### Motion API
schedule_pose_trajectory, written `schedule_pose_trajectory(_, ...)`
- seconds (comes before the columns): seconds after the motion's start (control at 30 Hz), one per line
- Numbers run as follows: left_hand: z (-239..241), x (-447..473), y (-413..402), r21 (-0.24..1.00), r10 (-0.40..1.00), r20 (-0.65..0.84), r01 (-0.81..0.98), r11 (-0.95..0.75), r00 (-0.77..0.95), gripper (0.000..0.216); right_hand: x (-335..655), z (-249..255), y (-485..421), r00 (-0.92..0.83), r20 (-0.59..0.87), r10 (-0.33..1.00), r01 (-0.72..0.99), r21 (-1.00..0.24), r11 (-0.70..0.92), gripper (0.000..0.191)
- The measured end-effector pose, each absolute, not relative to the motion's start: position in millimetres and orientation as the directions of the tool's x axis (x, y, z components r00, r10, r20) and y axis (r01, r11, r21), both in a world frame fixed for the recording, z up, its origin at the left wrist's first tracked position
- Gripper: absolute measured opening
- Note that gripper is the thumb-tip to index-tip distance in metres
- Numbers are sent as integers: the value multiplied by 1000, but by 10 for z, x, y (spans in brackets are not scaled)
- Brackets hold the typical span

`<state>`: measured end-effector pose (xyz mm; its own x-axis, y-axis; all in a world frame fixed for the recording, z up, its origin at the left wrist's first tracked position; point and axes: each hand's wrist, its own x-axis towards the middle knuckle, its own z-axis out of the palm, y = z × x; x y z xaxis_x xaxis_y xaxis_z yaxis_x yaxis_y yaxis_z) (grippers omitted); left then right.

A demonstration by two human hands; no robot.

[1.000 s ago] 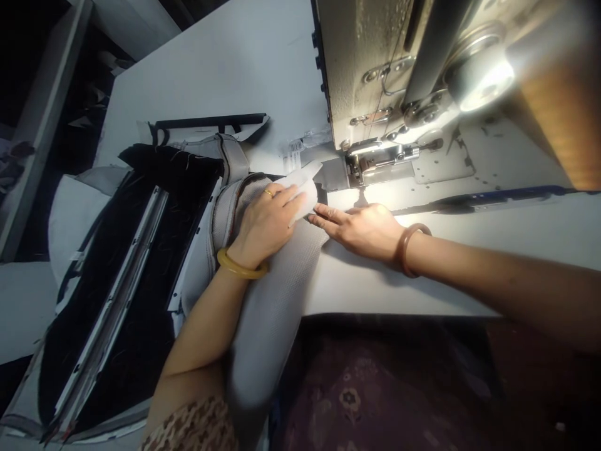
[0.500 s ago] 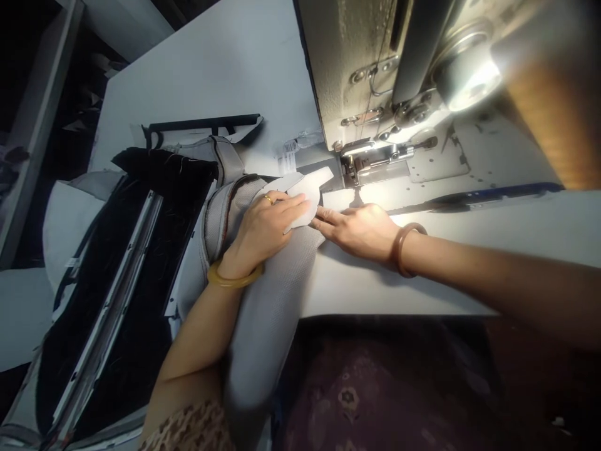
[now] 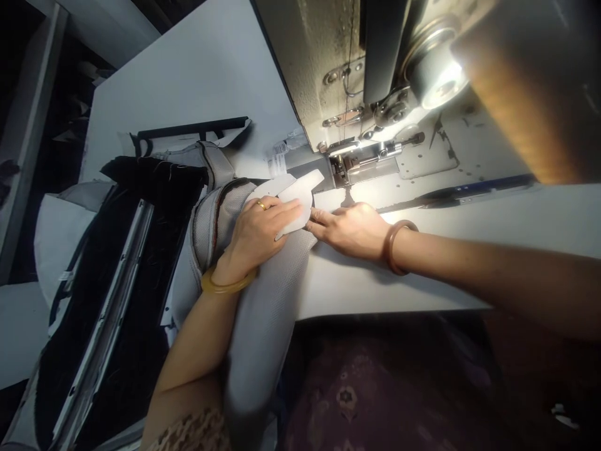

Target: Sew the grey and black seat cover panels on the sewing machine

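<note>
A grey woven fabric piece [image 3: 267, 294] with dark-edged seams drapes over the table's front edge. My left hand [image 3: 260, 232] is closed on it, fingers laid over a white flat curved piece [image 3: 300, 194] with a narrow tab pointing at the presser foot. The left thumb is mostly hidden. At the fabric's right corner, my right hand [image 3: 350, 228] pinches the edge with its fingertips close together. Just beyond both hands is the sewing machine's presser foot [image 3: 339, 168], under a bright lamp [image 3: 441, 81]. The white piece lies short of the needle area.
Black fabric with a pale strip [image 3: 110, 294] is heaped at left. A black-edged scrap [image 3: 192, 130] lies behind it, and a barcode label [image 3: 278, 158] near the machine. A dark, slim tool [image 3: 451, 195] rests on the white table [image 3: 366, 294], right of my right hand.
The view has shifted slightly, so the machine and table sit further left. Both hands keep nearly the same hold and place on the fabric.
</note>
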<state>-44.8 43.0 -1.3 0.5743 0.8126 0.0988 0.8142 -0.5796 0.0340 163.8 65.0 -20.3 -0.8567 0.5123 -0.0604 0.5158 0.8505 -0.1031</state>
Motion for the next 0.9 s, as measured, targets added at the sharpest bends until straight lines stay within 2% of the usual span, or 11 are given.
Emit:
schedule_pose_trajectory(0.17,-59,-466,459,119,835,81,827,-549,543,39,1642,-216,649,-856,-36,516,517,-83,852,38)
schedule_pose_trajectory(0.43,-51,-388,443,89,848,40,844,-529,528,37,1666,-193,668,-900,-104,423,420,53,906,46)
schedule_pose_trajectory(0.7,-48,-397,471,99,844,20,838,-536,537,41,1656,-151,685,-884,-112,454,459,-20,888,44)
schedule_pose_trajectory(0.9,-89,-385,570,86,812,78,808,-583,578,39,1683,-198,764,-847,-81,525,529,-35,848,41)
